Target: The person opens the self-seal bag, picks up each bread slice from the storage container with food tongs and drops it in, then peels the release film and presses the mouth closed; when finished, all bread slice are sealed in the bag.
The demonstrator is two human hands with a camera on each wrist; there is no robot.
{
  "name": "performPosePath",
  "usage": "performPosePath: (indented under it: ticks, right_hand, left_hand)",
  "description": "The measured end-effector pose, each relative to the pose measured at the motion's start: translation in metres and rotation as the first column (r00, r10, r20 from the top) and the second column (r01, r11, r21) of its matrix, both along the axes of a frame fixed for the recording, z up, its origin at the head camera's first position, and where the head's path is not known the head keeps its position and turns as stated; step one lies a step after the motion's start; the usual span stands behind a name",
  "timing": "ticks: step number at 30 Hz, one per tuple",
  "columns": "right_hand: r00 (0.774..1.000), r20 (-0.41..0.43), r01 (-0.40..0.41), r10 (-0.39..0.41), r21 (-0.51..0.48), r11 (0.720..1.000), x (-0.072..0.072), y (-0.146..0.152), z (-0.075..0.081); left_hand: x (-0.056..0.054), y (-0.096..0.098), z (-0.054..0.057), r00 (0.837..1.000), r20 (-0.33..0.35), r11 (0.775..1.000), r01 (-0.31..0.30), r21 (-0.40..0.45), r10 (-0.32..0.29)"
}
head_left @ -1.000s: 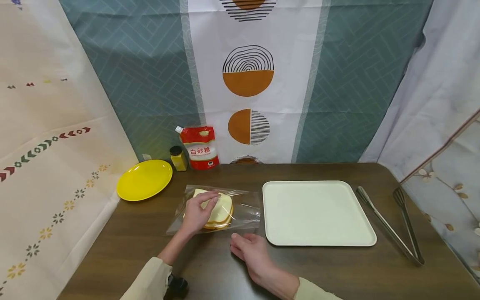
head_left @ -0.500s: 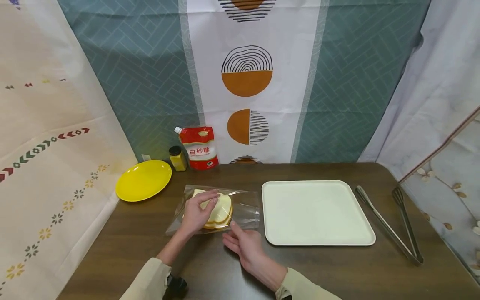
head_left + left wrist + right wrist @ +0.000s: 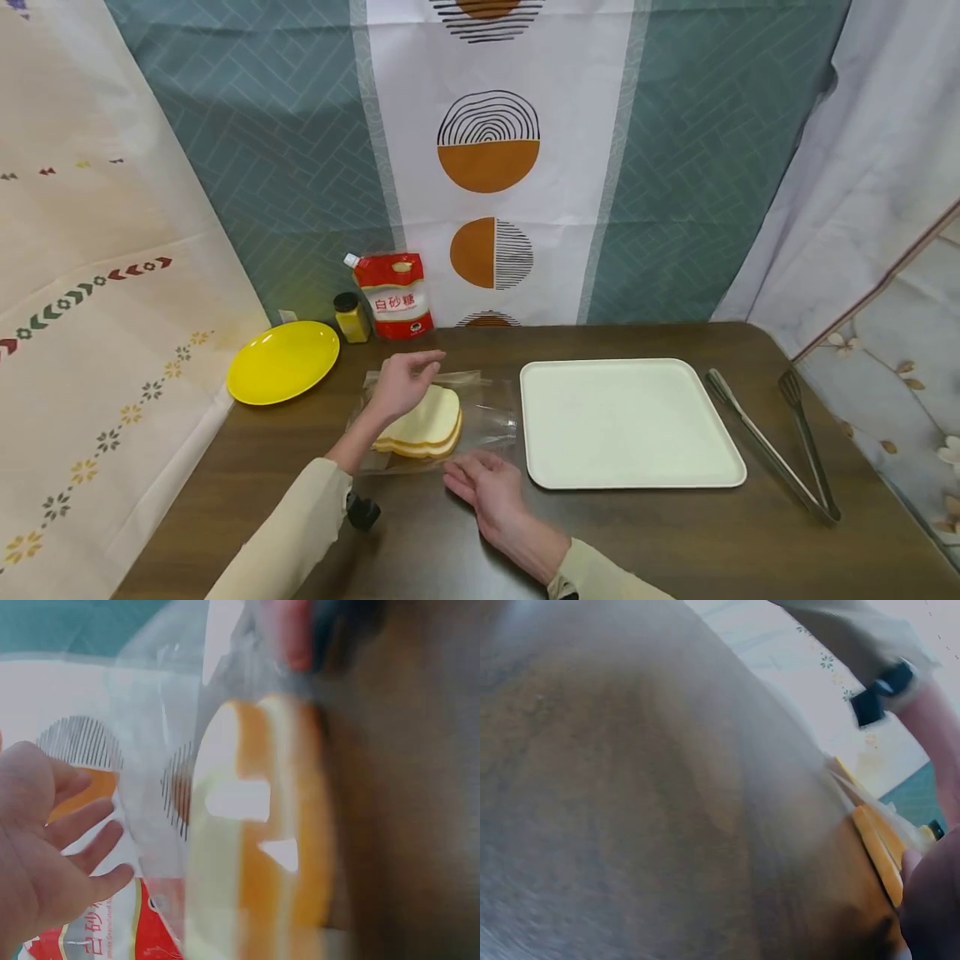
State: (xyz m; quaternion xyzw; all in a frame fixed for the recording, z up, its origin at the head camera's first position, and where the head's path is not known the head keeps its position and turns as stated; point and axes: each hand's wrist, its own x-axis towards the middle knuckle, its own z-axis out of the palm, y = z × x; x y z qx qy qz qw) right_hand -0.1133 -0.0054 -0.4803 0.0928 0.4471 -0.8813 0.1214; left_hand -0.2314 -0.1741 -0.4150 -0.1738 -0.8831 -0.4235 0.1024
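A clear plastic bag (image 3: 491,421) lies on the table with stacked bread slices (image 3: 423,421) inside, seen edge-on and blurred in the left wrist view. My left hand (image 3: 405,385) is raised over the bag's far left part, its fingers spread and loosely bent with nothing between them. At the bag's near edge, my right hand (image 3: 491,496) pinches the film between thumb and fingers, just right of the bread. In the right wrist view, the bread (image 3: 881,844) shows at the right, partly covered by my right hand (image 3: 934,900).
A cream tray (image 3: 630,425) lies to the right, with metal tongs (image 3: 776,454) beyond it. At the back left are a yellow plate (image 3: 283,362), a yellow jar with a black lid (image 3: 351,318) and a red sugar pouch (image 3: 393,296).
My left hand has lifted off the bread and shifted up and away. My right hand has come left to the bag's near edge and its fingers have closed there.
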Motion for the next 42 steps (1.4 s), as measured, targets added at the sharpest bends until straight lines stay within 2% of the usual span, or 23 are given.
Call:
performPosePath:
  ticks: [3, 4, 6, 9, 13, 16, 18, 19, 21, 22, 24, 26, 30, 37, 42]
  right_hand:
    - [1.0, -0.016, -0.016, 0.016, -0.005, 1.0, 0.002, 0.0, -0.003]
    - [0.999, -0.025, -0.021, 0.02, -0.006, 1.0, 0.002, 0.0, -0.003]
    - [0.999, -0.034, -0.023, 0.023, -0.009, 1.0, 0.003, 0.0, -0.005]
    - [0.999, -0.033, -0.024, 0.023, -0.021, 0.999, 0.003, 0.002, -0.005]
    - [0.999, -0.019, -0.032, 0.032, -0.037, 0.999, 0.004, 0.004, -0.004]
    - [0.999, -0.014, -0.045, 0.044, -0.048, 0.998, 0.004, 0.004, -0.004]
    - [0.999, -0.011, -0.053, 0.053, -0.054, 0.997, 0.004, 0.005, -0.004]
    - [0.998, -0.014, -0.058, 0.058, -0.055, 0.997, 0.004, 0.005, -0.005]
    - [0.998, -0.017, -0.063, 0.062, -0.056, 0.996, 0.004, 0.005, -0.005]
    - [0.998, -0.02, -0.063, 0.062, -0.057, 0.996, 0.004, 0.005, -0.006]
    - [0.998, -0.023, -0.063, 0.062, -0.06, 0.996, 0.004, 0.005, -0.007]
    - [0.998, -0.025, -0.063, 0.062, -0.062, 0.996, 0.004, 0.005, -0.007]
    - [0.997, -0.033, -0.071, 0.07, -0.064, 0.995, 0.004, 0.005, -0.008]
    - [0.996, -0.063, -0.062, 0.059, -0.04, 0.997, 0.006, 0.008, -0.009]
    - [0.995, -0.094, -0.044, 0.043, -0.007, 0.999, 0.008, 0.012, -0.009]
  left_hand:
    - [-0.021, 0.005, 0.003, 0.993, 0.106, 0.992, 0.069, -0.105, -0.058]
    - [-0.027, 0.007, 0.004, 0.986, 0.146, 0.984, 0.106, -0.139, -0.086]
    - [-0.037, 0.01, 0.007, 0.961, 0.236, 0.965, 0.188, -0.182, -0.143]
    - [-0.049, 0.013, 0.009, 0.905, 0.358, 0.921, 0.322, -0.22, -0.231]
    - [-0.061, 0.016, 0.012, 0.806, 0.497, 0.859, 0.469, -0.207, -0.32]
    - [-0.066, 0.016, 0.015, 0.731, 0.587, 0.829, 0.532, -0.171, -0.348]
    - [-0.068, 0.017, 0.017, 0.697, 0.624, 0.815, 0.557, -0.161, -0.353]
    - [-0.068, 0.018, 0.017, 0.689, 0.632, 0.808, 0.566, -0.166, -0.354]
    - [-0.069, 0.021, 0.016, 0.687, 0.63, 0.79, 0.585, -0.183, -0.362]
    - [-0.069, 0.023, 0.015, 0.691, 0.619, 0.779, 0.595, -0.196, -0.372]
    - [-0.069, 0.028, 0.013, 0.706, 0.597, 0.768, 0.601, -0.222, -0.38]
    - [-0.068, 0.033, 0.011, 0.721, 0.583, 0.768, 0.594, -0.241, -0.374]
    - [-0.067, 0.039, 0.01, 0.746, 0.565, 0.787, 0.563, -0.252, -0.353]
    - [-0.068, 0.033, 0.012, 0.79, 0.459, 0.806, 0.547, -0.226, -0.407]
    - [-0.066, 0.023, 0.018, 0.823, 0.408, 0.851, 0.495, -0.173, -0.396]
